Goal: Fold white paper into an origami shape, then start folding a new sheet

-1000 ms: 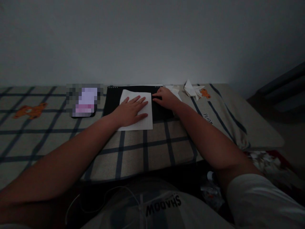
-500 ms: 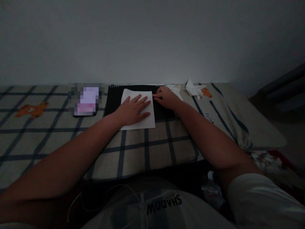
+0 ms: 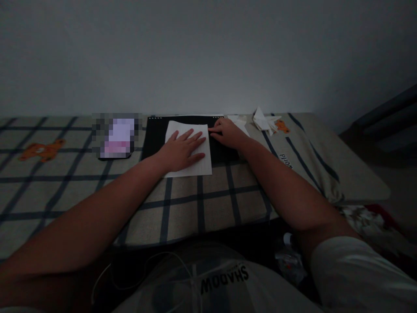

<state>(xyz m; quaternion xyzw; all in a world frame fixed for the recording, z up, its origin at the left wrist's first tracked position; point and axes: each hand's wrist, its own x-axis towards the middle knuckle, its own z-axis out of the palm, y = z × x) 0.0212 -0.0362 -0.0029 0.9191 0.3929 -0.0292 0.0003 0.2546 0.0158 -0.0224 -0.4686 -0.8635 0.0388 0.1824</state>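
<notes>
A white sheet of paper [image 3: 206,167], seemingly folded over at its right edge, lies partly on a black notebook [image 3: 151,139] and partly on the tablecloth. My left hand [image 3: 182,152] rests flat on the sheet with its fingers spread. At the upper right corner of the sheet is my right hand [image 3: 226,132]. Its index fingertip touches the paper's edge, the thumb sits apart just below, and the other fingers are curled. Behind the right hand lies another piece of white paper [image 3: 239,121], partly hidden.
A phone [image 3: 119,139], blurred out, lies left of the notebook. A folded white paper figure [image 3: 262,120] sits at the back right. The plaid tablecloth [image 3: 185,208] covers the table, which meets a pale wall [image 3: 195,56]. Below the right arm is a clear plastic bottle [image 3: 289,261].
Both hands and the paper stay in practically the same place. Only a very slight shift of the whole view shows.
</notes>
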